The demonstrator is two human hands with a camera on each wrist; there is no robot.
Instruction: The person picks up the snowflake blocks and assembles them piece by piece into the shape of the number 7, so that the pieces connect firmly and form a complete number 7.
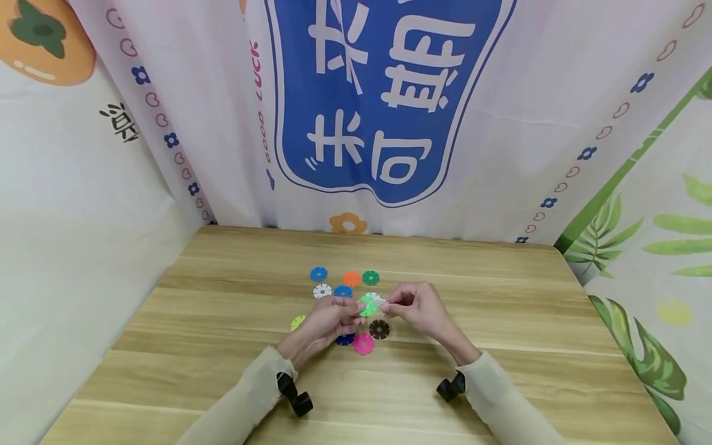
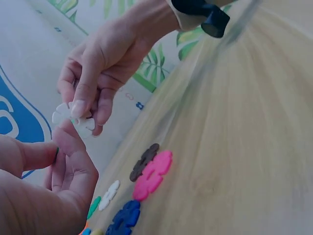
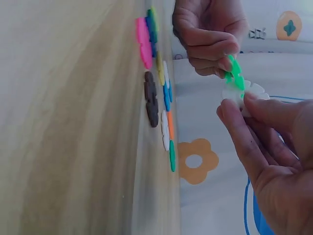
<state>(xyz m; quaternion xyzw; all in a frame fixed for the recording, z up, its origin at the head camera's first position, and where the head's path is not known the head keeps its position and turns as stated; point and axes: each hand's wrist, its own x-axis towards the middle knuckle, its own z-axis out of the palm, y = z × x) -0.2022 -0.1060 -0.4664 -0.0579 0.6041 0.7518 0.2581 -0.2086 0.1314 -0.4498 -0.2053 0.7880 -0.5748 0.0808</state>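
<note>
My left hand [image 1: 325,321] pinches a light green notched plastic disc [image 3: 235,74] between thumb and fingertips. Facing it, my right hand [image 1: 421,307] pinches a white notched disc [image 3: 259,92] by its edge. The two discs meet at their rims at an angle, overlapping in the right wrist view. Both hands hold them above the table, over the other discs. A brown disc [image 1: 379,329] and a pink disc [image 1: 364,344] lie just below the hands. A dark blue disc [image 1: 345,340] and a yellow disc [image 1: 297,322] are partly hidden by my left hand.
Beyond the hands, a blue disc [image 1: 319,274], an orange disc [image 1: 351,279], a darker green disc [image 1: 371,277] and a white disc [image 1: 322,291] lie flat on the wooden table [image 1: 500,296]. Printed cloth [image 1: 489,167] hangs along the table's back edge.
</note>
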